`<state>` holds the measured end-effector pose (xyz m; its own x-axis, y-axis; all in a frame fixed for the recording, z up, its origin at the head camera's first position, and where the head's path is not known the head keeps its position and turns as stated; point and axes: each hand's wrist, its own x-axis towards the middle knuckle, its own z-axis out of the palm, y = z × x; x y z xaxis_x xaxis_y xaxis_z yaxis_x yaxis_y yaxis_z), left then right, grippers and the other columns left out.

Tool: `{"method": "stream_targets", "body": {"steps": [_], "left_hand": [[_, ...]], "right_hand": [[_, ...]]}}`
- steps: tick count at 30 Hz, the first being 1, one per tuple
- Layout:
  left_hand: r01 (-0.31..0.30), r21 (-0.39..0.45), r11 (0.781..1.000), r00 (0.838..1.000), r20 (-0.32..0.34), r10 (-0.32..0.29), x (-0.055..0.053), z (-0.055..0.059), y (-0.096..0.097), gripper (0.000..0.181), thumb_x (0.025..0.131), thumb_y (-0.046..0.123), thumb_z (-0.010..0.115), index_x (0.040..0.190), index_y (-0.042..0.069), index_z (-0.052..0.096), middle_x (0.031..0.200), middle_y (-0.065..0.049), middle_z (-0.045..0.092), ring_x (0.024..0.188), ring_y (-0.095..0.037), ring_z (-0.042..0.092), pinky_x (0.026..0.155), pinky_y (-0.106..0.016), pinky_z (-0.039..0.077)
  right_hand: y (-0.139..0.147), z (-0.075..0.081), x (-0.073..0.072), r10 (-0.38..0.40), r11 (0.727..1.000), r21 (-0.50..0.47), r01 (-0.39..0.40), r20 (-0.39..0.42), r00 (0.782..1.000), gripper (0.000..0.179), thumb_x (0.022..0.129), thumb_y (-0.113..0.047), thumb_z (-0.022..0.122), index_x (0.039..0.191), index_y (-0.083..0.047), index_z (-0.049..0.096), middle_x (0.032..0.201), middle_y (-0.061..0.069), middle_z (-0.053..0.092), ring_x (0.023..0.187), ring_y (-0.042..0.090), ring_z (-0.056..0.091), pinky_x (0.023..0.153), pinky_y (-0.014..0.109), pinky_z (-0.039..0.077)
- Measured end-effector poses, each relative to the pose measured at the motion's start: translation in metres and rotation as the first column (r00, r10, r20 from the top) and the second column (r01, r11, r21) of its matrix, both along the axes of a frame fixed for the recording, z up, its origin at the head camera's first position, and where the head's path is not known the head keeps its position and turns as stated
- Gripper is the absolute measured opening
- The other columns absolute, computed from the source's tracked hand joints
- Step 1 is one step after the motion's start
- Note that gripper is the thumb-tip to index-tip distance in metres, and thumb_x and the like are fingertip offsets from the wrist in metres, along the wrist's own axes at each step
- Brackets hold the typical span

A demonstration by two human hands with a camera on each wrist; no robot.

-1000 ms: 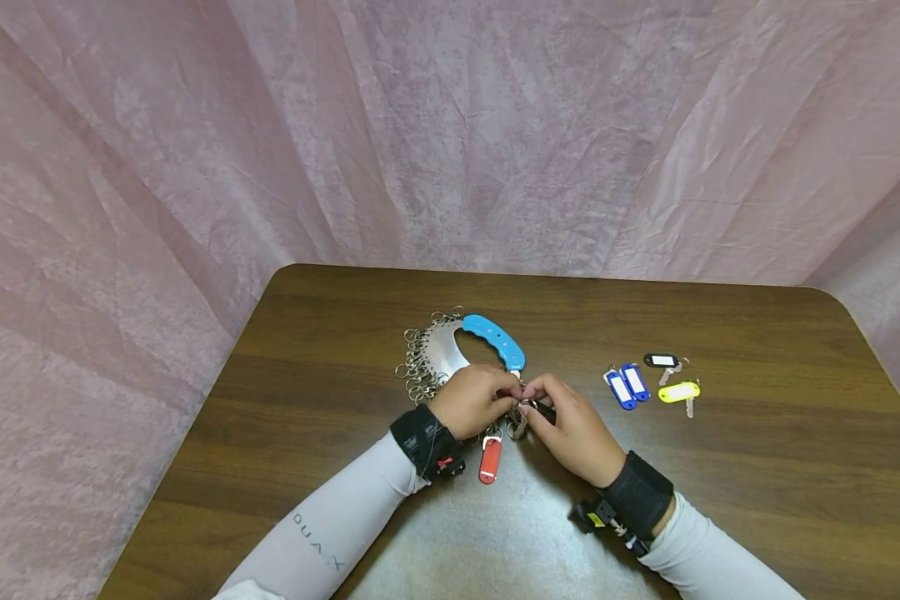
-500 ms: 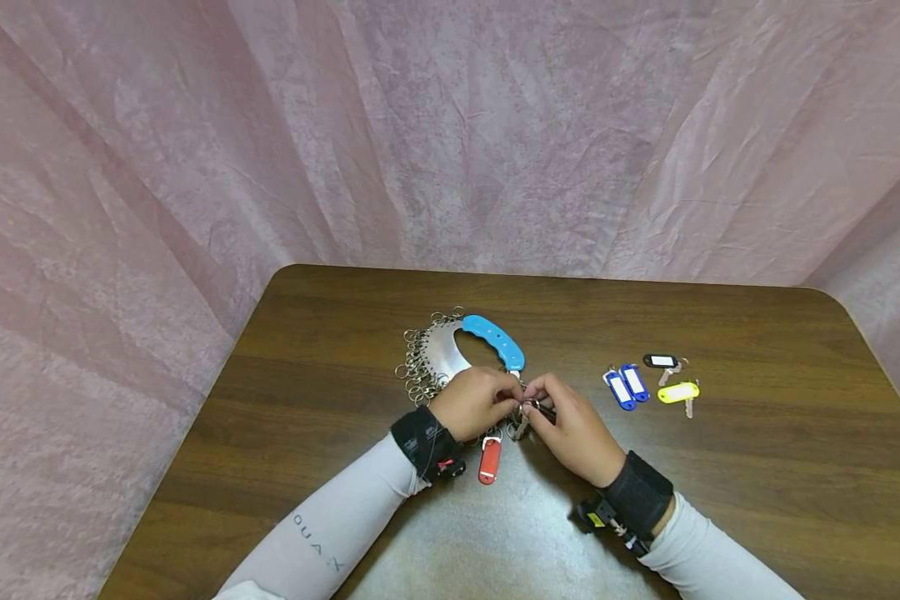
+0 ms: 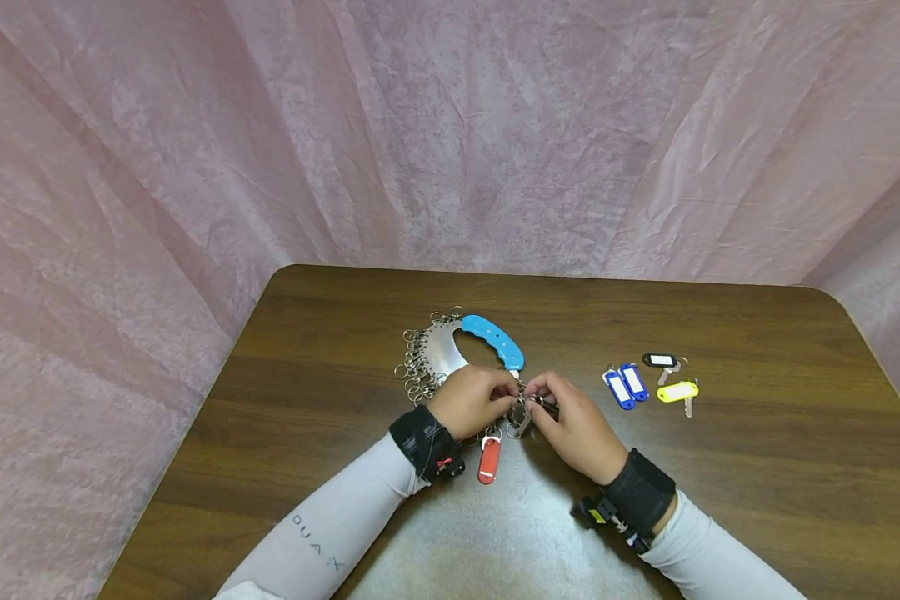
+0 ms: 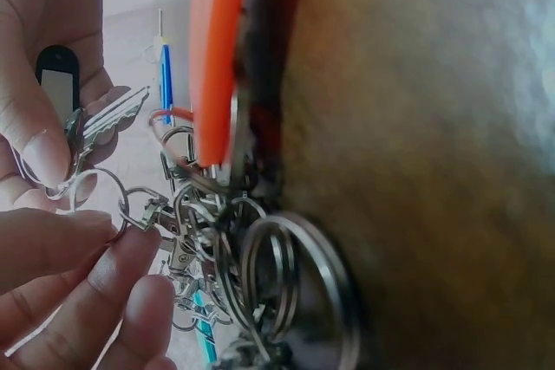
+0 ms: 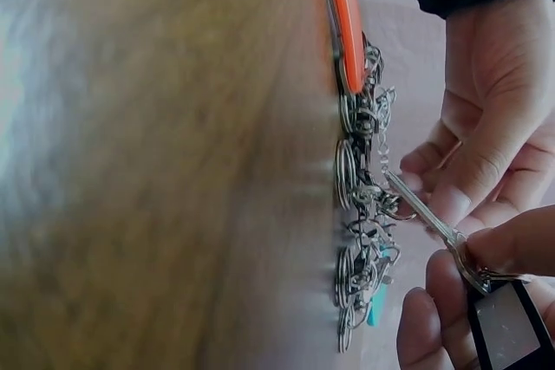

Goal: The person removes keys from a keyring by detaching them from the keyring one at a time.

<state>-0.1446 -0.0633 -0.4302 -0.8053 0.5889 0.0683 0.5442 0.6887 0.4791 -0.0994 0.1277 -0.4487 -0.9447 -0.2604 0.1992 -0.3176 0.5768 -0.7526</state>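
Note:
At the middle of the table, my left hand [image 3: 471, 402] pinches a metal split ring [image 4: 98, 171] attached by a clip to a key-holder plate [image 3: 442, 350]. My right hand [image 3: 579, 435] holds a black key tag [image 5: 507, 327] with a silver key [image 5: 423, 210] by its ring, close beside the left fingertips. In the left wrist view the tag's ring meets the split ring; whether they are linked I cannot tell. The plate is crescent-shaped with a blue handle [image 3: 495, 339], and many rings hang along its edge. A red key tag [image 3: 489, 461] hangs below my left hand.
Right of my hands lie two blue key tags [image 3: 626, 387], a black tag [image 3: 660, 360] with a key, and a yellow tag [image 3: 677, 392] with a key. A pink curtain [image 3: 495, 133] hangs behind the wooden table [image 3: 780, 375].
My right hand has shifted very slightly right, and a small gap shows between the two hands' fingertips. More of the rings and key between them is visible. The plate stays put.

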Motion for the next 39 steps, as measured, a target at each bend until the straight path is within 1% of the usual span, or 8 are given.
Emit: {"method": "stream_targets", "body": {"steps": [7, 12, 15, 21, 25, 28, 34, 39], "left_hand": [[-0.011, -0.030, 0.999, 1.000, 0.000, 0.011, -0.001, 0.000, -0.001, 0.004, 0.091, 0.018, 0.071, 0.088, 0.016, 0.072, 0.074, 0.006, 0.065, 0.069, -0.005, 0.055, 0.065, -0.022, 0.044], [-0.024, -0.044, 0.999, 1.000, 0.004, 0.024, -0.001, -0.001, 0.000, 0.004, 0.091, 0.018, 0.072, 0.087, 0.016, 0.071, 0.074, 0.006, 0.065, 0.069, -0.005, 0.055, 0.065, -0.022, 0.044], [-0.031, -0.044, 0.999, 0.999, 0.021, 0.032, -0.002, -0.001, 0.000, 0.005, 0.091, 0.019, 0.072, 0.086, 0.017, 0.070, 0.073, 0.007, 0.064, 0.068, -0.005, 0.054, 0.065, -0.022, 0.043], [-0.043, -0.035, 0.998, 0.997, 0.061, 0.045, -0.002, -0.003, -0.001, 0.009, 0.092, 0.020, 0.072, 0.083, 0.017, 0.068, 0.072, 0.008, 0.067, 0.067, -0.003, 0.055, 0.064, -0.021, 0.043], [-0.045, -0.031, 0.999, 0.995, 0.088, 0.047, -0.002, -0.003, -0.001, 0.009, 0.092, 0.020, 0.071, 0.083, 0.018, 0.068, 0.073, 0.008, 0.068, 0.067, -0.002, 0.055, 0.064, -0.021, 0.043], [-0.045, -0.033, 0.998, 0.995, 0.093, 0.048, -0.002, -0.003, -0.001, 0.009, 0.093, 0.020, 0.070, 0.084, 0.018, 0.068, 0.074, 0.008, 0.069, 0.067, -0.002, 0.055, 0.065, -0.021, 0.043], [-0.048, -0.030, 0.998, 0.994, 0.096, 0.051, -0.002, -0.002, -0.001, 0.009, 0.092, 0.020, 0.070, 0.083, 0.018, 0.068, 0.073, 0.008, 0.068, 0.066, -0.001, 0.054, 0.064, -0.021, 0.042], [-0.050, -0.031, 0.998, 0.994, 0.098, 0.052, -0.002, -0.002, -0.001, 0.010, 0.092, 0.019, 0.070, 0.082, 0.018, 0.068, 0.072, 0.008, 0.068, 0.065, -0.002, 0.053, 0.063, -0.021, 0.042]], "right_hand": [[0.003, -0.001, -0.003, -0.008, 1.000, -0.019, 0.008, -0.024, 1.000, 0.014, 0.094, -0.006, 0.065, 0.107, -0.009, 0.062, 0.097, 0.005, 0.066, 0.081, 0.013, 0.058, 0.070, 0.027, 0.049], [0.007, -0.002, -0.005, -0.022, 1.000, -0.022, 0.021, -0.027, 0.999, 0.013, 0.095, -0.007, 0.065, 0.108, -0.009, 0.062, 0.097, 0.005, 0.066, 0.082, 0.014, 0.058, 0.071, 0.027, 0.048], [0.010, -0.004, -0.008, -0.031, 0.999, -0.026, 0.031, -0.027, 0.999, 0.013, 0.096, -0.007, 0.064, 0.108, -0.007, 0.063, 0.100, 0.006, 0.067, 0.085, 0.015, 0.060, 0.074, 0.028, 0.049], [0.019, -0.004, -0.013, -0.086, 0.996, 0.001, 0.086, -0.056, 0.995, 0.014, 0.095, -0.008, 0.065, 0.109, -0.007, 0.063, 0.099, 0.007, 0.069, 0.087, 0.016, 0.062, 0.076, 0.030, 0.050], [0.029, -0.002, -0.015, -0.120, 0.993, 0.008, 0.120, -0.040, 0.992, 0.015, 0.096, -0.009, 0.064, 0.110, -0.006, 0.063, 0.098, 0.008, 0.068, 0.086, 0.017, 0.062, 0.074, 0.029, 0.049], [0.038, -0.002, -0.017, -0.149, 0.989, 0.014, 0.150, -0.048, 0.988, 0.015, 0.096, -0.010, 0.064, 0.110, -0.007, 0.063, 0.097, 0.007, 0.068, 0.085, 0.017, 0.062, 0.074, 0.028, 0.048], [0.056, -0.006, -0.021, -0.199, 0.978, 0.037, 0.204, -0.105, 0.974, 0.012, 0.095, -0.009, 0.065, 0.107, -0.007, 0.064, 0.093, 0.007, 0.069, 0.083, 0.014, 0.060, 0.073, 0.025, 0.045], [0.071, -0.006, -0.022, -0.220, 0.974, 0.040, 0.224, -0.085, 0.972, 0.013, 0.097, -0.011, 0.063, 0.109, -0.006, 0.063, 0.094, 0.008, 0.069, 0.083, 0.014, 0.059, 0.072, 0.023, 0.044]]}}
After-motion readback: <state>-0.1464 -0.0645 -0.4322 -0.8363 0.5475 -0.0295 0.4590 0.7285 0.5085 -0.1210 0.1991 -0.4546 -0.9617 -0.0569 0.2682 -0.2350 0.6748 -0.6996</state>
